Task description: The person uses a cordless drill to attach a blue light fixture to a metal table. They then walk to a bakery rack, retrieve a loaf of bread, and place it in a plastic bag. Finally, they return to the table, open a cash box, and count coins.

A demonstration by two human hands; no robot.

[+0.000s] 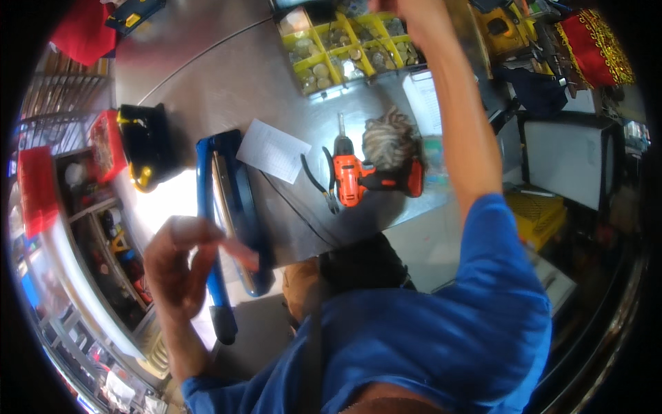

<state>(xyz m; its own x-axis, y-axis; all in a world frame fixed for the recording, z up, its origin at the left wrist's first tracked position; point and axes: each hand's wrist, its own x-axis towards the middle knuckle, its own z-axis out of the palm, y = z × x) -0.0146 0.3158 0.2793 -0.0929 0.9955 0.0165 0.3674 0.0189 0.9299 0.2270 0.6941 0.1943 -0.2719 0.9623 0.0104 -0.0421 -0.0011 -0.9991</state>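
My left hand (185, 259) is raised at the left, over a long blue tool (219, 297) with a black-tipped handle. Its fingers are bent and apart, with no object visible among them. At the top, my right arm stretches away to a yellow compartment tray (336, 48) of small metal pieces. My right hand (396, 8) is over the tray's far side, its fingers cut off by the picture's edge. Between the arms lie an orange cordless drill (349, 181), pliers with dark handles (321, 183), a crumpled grey bundle (390, 143) and a written paper sheet (274, 150).
The metal tabletop (200, 90) carries a black-and-yellow tool (146, 148) at its left. A dark cable (296, 210) runs toward the near edge. Another sheet (422, 103) lies by my right arm. Farther right are a yellow crate (534, 217) and a pale-fronted black box (569, 162).
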